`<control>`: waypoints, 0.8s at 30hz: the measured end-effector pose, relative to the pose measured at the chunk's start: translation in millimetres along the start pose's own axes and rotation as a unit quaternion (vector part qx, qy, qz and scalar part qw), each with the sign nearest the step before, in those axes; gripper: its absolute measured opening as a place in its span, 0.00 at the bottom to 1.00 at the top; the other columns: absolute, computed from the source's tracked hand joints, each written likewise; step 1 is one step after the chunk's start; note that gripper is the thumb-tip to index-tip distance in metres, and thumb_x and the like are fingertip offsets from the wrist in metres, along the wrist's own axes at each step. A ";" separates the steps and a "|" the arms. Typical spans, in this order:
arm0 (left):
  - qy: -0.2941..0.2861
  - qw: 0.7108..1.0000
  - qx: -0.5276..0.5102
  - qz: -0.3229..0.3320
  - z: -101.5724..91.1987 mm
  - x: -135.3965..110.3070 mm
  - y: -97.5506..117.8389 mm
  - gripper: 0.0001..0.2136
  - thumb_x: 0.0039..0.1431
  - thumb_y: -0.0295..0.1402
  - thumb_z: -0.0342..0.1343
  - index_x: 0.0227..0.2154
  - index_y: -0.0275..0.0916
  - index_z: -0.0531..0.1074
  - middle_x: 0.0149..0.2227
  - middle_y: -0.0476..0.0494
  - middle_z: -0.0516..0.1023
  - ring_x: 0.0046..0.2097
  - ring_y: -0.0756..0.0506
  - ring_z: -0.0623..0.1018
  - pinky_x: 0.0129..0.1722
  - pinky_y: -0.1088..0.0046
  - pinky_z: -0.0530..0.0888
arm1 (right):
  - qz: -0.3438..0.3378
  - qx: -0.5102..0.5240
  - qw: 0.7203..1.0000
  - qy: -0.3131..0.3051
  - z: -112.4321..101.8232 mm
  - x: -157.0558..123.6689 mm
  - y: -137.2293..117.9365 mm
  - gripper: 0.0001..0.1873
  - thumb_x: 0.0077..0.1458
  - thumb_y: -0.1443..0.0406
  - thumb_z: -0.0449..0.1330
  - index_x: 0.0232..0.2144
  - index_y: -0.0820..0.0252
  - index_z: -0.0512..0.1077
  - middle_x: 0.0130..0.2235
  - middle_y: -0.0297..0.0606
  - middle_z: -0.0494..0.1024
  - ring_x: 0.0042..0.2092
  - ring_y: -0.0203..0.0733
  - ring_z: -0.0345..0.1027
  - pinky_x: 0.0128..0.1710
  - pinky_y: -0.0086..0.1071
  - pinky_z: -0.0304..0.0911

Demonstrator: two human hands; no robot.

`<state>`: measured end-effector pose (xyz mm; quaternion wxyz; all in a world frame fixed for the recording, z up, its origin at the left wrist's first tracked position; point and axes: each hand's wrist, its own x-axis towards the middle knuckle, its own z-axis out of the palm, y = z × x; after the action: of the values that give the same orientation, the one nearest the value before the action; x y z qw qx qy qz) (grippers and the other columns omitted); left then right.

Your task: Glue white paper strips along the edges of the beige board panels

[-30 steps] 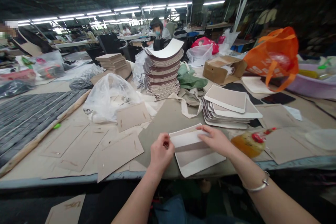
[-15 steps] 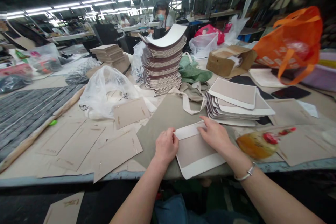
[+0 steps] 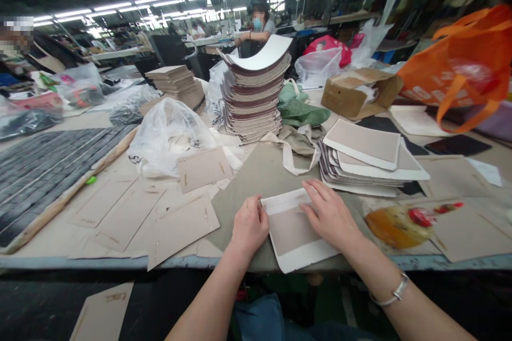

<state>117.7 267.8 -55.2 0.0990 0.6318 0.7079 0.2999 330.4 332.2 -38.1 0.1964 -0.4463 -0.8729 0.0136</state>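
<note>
A white sheet with a grey cardboard panel (image 3: 294,232) lies on the table in front of me. My left hand (image 3: 248,226) is curled at its left edge, fingers closed against the white border. My right hand (image 3: 328,214) rests flat on the sheet's upper right part, fingers stretched out and pressing down. A low pile of similar covered panels (image 3: 370,162) sits just beyond my right hand. A tall stack of curved panels (image 3: 254,96) stands farther back in the middle.
Loose cardboard pieces (image 3: 180,229) lie to the left, beside a clear plastic bag (image 3: 168,136). An orange squeeze bottle (image 3: 400,224) lies to the right. An open carton (image 3: 360,93) and an orange bag (image 3: 460,64) stand at the back right. A person works at a far table.
The white top flap, raised a second ago, now lies folded down flat on the grey panel. My right hand has spread flat over the sheet; my left stayed at the left edge.
</note>
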 end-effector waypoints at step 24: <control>-0.053 0.995 0.053 0.070 -4.1 -18.8 1.7 0.15 0.55 0.26 0.48 0.44 0.39 0.75 0.38 0.41 0.71 0.36 0.45 0.73 0.38 0.68 0.72 | -0.148 0.030 0.974 -0.169 14.7 -6.8 -26.2 0.32 0.61 0.54 0.52 0.62 0.63 0.56 0.64 0.44 0.55 0.65 0.55 0.45 0.61 0.56 0.45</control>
<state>120.4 248.7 -55.5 0.0818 0.6989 0.6709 0.2341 308.5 313.3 -48.7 0.0592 -0.2968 -0.9492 0.0861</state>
